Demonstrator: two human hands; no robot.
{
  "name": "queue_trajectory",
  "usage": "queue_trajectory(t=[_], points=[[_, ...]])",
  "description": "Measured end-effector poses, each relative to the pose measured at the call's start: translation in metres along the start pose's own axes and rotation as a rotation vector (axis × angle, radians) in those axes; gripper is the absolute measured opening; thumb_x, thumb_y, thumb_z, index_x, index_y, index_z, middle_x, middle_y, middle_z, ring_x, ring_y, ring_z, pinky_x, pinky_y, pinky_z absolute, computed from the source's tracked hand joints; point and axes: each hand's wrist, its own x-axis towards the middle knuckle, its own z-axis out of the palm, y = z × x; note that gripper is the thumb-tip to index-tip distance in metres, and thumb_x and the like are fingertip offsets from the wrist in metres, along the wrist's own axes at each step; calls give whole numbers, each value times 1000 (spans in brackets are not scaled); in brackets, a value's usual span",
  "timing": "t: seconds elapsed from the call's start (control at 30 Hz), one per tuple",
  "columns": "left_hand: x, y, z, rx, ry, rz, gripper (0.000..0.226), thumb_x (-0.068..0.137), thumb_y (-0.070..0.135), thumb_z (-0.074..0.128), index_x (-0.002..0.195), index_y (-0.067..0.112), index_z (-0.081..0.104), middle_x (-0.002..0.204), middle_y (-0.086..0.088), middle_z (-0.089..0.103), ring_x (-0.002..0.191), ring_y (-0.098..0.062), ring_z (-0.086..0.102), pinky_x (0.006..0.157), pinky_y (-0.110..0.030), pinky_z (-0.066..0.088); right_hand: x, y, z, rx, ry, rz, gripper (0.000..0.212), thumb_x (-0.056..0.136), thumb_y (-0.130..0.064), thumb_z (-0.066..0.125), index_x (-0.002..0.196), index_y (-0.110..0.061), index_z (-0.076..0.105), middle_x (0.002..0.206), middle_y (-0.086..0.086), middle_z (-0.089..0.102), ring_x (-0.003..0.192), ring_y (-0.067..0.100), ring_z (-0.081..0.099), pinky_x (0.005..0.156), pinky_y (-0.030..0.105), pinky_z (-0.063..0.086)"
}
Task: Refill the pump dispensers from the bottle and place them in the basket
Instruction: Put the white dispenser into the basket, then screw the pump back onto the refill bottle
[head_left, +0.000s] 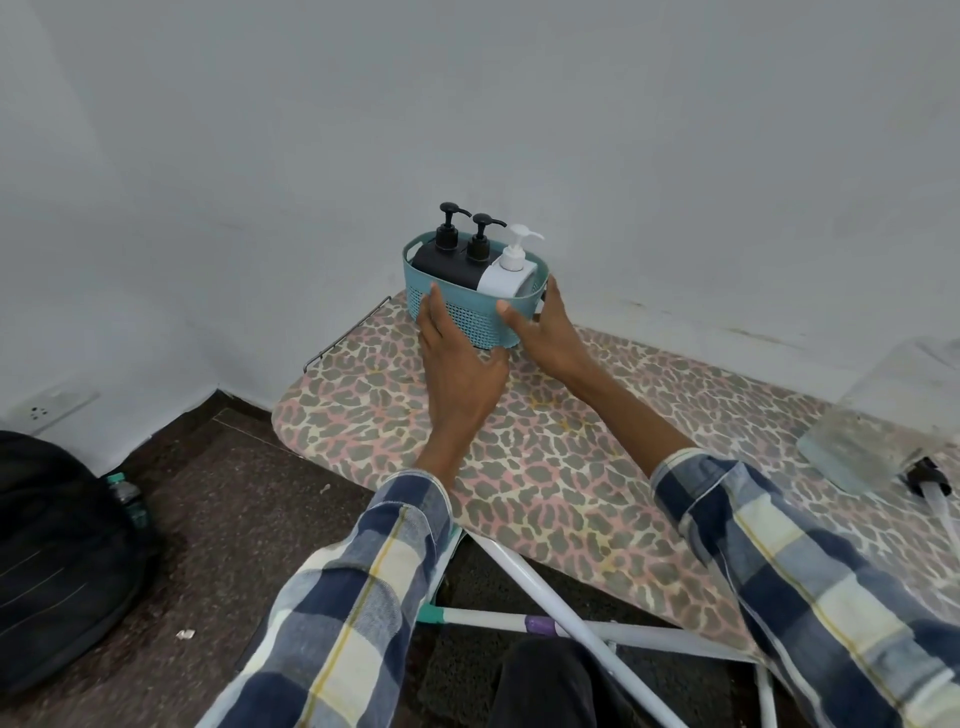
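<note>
His left hand (457, 358) lies flat with straight fingers against the teal basket (467, 312), while his right hand (545, 332) grasps its other end. Inside stand 2 black pump dispensers (452, 260) and 1 white dispenser (506, 273), on the ironing board (545, 457) by the wall.

Lighting: soft, even, diffuse; source not visible. Wall (519, 104) reads flat grey-white with no glare. Shadows: faint, under the basket (470, 312) and the 2 hands. Focus: centre sharp; clear bottle (893, 410) at right edge smeared and blurred. Distortion: wide-angle bending at edges, floor line and ironing board (545, 441) curved. Dark bag (57, 545) at left lacks detail.
</note>
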Motion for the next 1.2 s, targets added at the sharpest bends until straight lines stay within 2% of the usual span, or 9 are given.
queue_trajectory(t=[0.2, 0.27, 0.33, 0.4, 0.53, 0.73, 0.9, 1.07, 1.2], points=[[2, -5, 2, 40, -20, 21, 105, 81, 41, 67, 167, 18, 12, 169, -13, 21, 156, -38, 28, 118, -62, 43, 7, 2, -12, -19, -76, 4, 72, 106, -34, 62, 165, -20, 21, 163, 2, 43, 142, 23, 51, 92, 4, 47], [1, -4, 1, 37, -18, 25, 104, 82, 39, 69, 167, 18, 12, 169, -13, 21, 156, -38, 29, 117, -61, 44, 4, 3, -18, -40, -122, 32, 74, 108, -34, 59, 167, -20, 17, 167, 2, 38, 144, 22, 48, 101, 10, 46], [0, -4, 0, 37, -18, 26, 103, 84, 33, 74, 167, 17, 14, 168, -14, 22, 155, -38, 30, 117, -60, 45, -1, 4, -26, -97, -144, 126, 82, 107, -39, 60, 169, -19, 11, 172, 3, 29, 148, 24, 44, 117, 34, 43], [-1, -4, -2, 38, -12, 25, 101, 86, 28, 77, 166, 16, 16, 166, -14, 23, 153, -37, 33, 116, -59, 47, -11, 2, -37, -131, -128, 212, 89, 105, -39, 64, 170, -18, 7, 174, 3, 25, 147, 27, 48, 120, 49, 43], [-6, 6, -3, 54, -24, -12, 93, 88, 23, 78, 162, 12, 23, 161, -13, 27, 142, -36, 43, 112, -54, 50, -46, -7, -65, -257, -105, 158, 81, 105, -28, 64, 169, -19, 16, 172, 2, 31, 145, 27, 50, 118, 47, 44], [-64, 59, 16, 74, -183, 36, 76, 93, 19, 72, 157, 5, 34, 157, -16, 35, 146, -35, 38, 119, -49, 39, -104, -15, -101, -358, -62, 40, 69, 105, -24, 63, 164, -14, 29, 168, 4, 37, 146, 25, 48, 114, 36, 42], [-114, 110, 42, -13, -344, 176, 63, 93, 12, 67, 152, 10, 44, 149, -10, 46, 140, -28, 48, 113, -47, 46, -162, -18, -142, -373, 18, -37, 55, 105, -13, 58, 158, -15, 41, 159, 2, 47, 132, 21, 57, 110, 44, 49], [-151, 153, 73, -99, -437, 237, 61, 92, 14, 70, 149, 11, 47, 142, -7, 50, 127, -24, 56, 105, -47, 52, -215, -19, -198, -387, 163, -120, 43, 103, -8, 54, 144, -20, 55, 135, -4, 64, 111, 11, 64, 99, 39, 55], [-174, 185, 97, -149, -513, 218, 63, 94, 21, 72, 150, 13, 44, 142, -6, 49, 126, -22, 54, 108, -46, 50, -251, -17, -244, -409, 325, -163, 34, 102, -8, 53, 129, -24, 63, 112, -10, 70, 93, 6, 67, 86, 36, 58]])
